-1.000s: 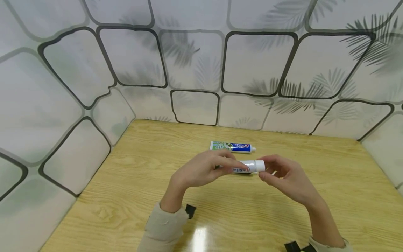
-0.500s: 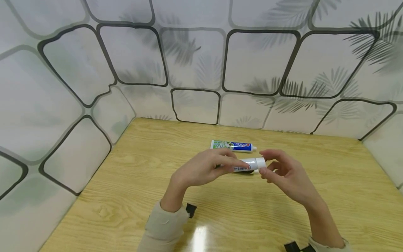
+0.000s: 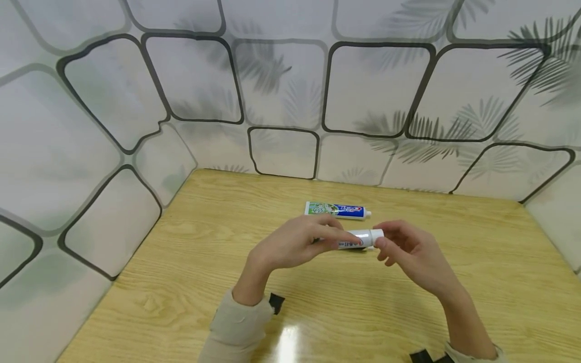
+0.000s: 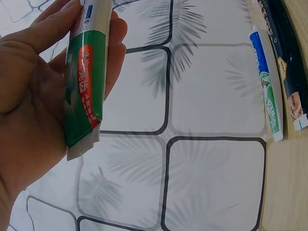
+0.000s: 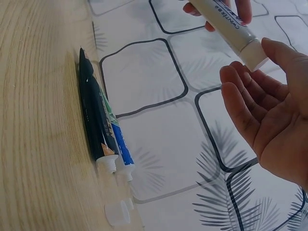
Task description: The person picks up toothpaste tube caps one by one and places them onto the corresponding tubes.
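Note:
A toothpaste tube (image 4: 86, 82), green at its tail and pale towards the cap, is gripped by my left hand (image 3: 290, 243), its thumb on one side and its fingers on the other. The tube is held in the air, roughly level, with the white cap (image 3: 377, 235) pointing right. At that end my right hand (image 3: 419, 257) has its thumb and fingertips around the cap (image 5: 253, 57); the palm faces the tube. Behind the hands lies a blue and green toothpaste tube (image 3: 349, 211). A dark toothpaste tube (image 5: 91, 106) beside it is mostly hidden by the left hand in the head view.
On the wooden table (image 3: 181, 302), a white cap-like piece (image 5: 118, 213) sits past the nozzles of the two lying tubes. A patterned wall covering (image 3: 281, 85) rises at the back and sides. Black straps (image 3: 276, 303) hang by the sleeves.
My right thumb and fingers have moved in closer around the cap. The left hand keeps its grip, and the tube's capped end has shifted only slightly. The lying tubes stay in place.

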### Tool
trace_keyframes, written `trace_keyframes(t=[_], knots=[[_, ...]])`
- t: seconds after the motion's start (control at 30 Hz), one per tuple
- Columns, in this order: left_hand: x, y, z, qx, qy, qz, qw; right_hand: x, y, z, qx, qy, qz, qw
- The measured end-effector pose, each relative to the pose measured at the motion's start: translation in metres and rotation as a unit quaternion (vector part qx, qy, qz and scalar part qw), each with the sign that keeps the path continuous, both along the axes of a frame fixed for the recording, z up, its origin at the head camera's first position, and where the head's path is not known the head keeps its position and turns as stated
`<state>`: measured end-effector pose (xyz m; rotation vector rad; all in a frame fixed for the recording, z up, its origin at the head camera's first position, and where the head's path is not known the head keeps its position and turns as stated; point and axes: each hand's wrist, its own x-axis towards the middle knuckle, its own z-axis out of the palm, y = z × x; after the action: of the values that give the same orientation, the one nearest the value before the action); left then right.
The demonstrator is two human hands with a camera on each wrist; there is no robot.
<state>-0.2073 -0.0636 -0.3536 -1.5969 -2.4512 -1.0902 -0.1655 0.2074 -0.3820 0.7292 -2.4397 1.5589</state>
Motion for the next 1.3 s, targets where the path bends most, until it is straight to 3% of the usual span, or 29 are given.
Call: trace_keyframes(t=[0.33,0.97,1.3], knots=[[0.0004,-0.0013,-0.0011,0.008,-0.009,-0.004,0.9999,0.0036,0.0014,0.0018,-0.004,0.034,0.009,0.9994],[-0.0025,0.0028,-0.0024,0.022,-0.005,-0.034,0.9992,0.0068,0.0018,0.0063,0.015,0.021,-0.012,0.9996],[-0.0035,0.0014,-0.0052,0.019,-0.038,-0.04,0.9983,0.0051,-0.0003,0.003,0.03,0.041,0.004,0.9987]])
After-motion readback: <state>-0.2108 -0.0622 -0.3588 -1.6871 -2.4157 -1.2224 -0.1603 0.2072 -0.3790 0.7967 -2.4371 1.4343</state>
